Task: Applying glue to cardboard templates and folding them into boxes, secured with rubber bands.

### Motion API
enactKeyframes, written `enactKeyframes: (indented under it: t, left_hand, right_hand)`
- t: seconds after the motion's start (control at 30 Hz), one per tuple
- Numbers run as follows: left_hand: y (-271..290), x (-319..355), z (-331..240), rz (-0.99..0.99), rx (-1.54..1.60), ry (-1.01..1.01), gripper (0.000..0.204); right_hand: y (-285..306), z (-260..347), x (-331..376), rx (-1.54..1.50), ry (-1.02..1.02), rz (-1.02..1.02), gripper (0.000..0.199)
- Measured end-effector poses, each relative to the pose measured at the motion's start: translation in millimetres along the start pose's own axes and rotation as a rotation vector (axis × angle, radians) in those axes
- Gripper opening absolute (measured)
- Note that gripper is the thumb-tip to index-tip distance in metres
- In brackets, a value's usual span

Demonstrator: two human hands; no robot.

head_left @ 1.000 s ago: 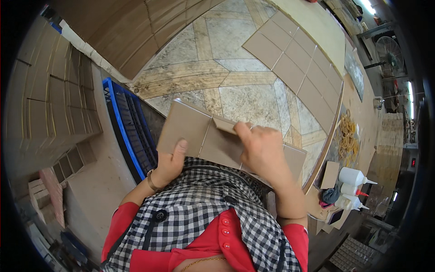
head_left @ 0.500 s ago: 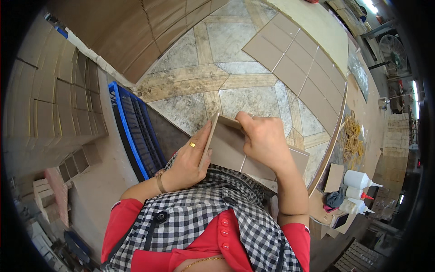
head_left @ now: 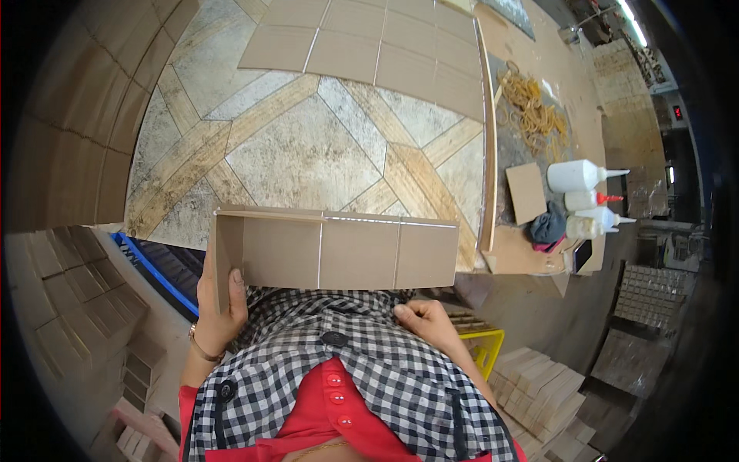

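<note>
A partly assembled brown cardboard tray (head_left: 358, 258) lies at the near edge of the table. Pale lines cross its base. Walls stand along its far side and left end. My left hand (head_left: 219, 296) grips the left end wall, thumb on its inner face and the other fingers mostly hidden behind it. Just below the tray, in front of the checked apron, is my right hand (head_left: 427, 317). Its fingers are curled in, and whether anything is between them is hidden. Beyond the tray lies a large flat cardboard sheet (head_left: 354, 42) with white lines across it.
At the right are rubber bands (head_left: 531, 108), a cardboard piece (head_left: 526, 192), white squeeze bottles (head_left: 573, 175), a dark cloth (head_left: 548, 225) and a phone (head_left: 583, 254). Cardboard stacks (head_left: 77, 296) stand at the left beside a blue crate (head_left: 158, 277). A yellow crate (head_left: 489, 350) is at lower right.
My right hand has left the tray's upright wall and dropped to the apron. The tray has turned, its wall now along the far side, still in my left hand. The view has swung right.
</note>
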State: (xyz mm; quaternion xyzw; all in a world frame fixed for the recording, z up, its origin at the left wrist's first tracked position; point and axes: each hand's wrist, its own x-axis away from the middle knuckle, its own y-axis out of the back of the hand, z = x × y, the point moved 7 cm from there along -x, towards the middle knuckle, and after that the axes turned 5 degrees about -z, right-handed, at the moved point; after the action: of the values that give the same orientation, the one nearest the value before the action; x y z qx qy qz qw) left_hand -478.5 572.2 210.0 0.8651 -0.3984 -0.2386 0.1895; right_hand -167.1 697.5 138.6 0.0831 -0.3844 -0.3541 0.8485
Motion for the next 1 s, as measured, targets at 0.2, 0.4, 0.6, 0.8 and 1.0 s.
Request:
enactKeyframes:
  t: [0.2,0.4,0.6,0.8,1.0]
  left_hand:
    - [-20,5,13,0.240,-0.016,0.078,0.050]
    - [-58,-25,-29,0.138,-0.041,-0.276,0.057]
    - [-92,-35,-46,0.064,0.034,-0.223,0.065]
    - [-90,-35,-51,0.025,-0.031,-0.278,0.068]
    - [-90,-36,-49,0.039,0.025,-0.260,0.073]
  right_hand:
    - [-5,4,2,-0.888,0.138,-0.449,0.023]
    - [47,97,22,-0.298,0.722,-0.652,0.027]
    - [53,159,11,-0.011,0.929,-0.653,0.019]
    - [53,163,13,0.068,0.987,-0.696,0.020]
    - [51,166,14,0.047,0.962,-0.684,0.021]
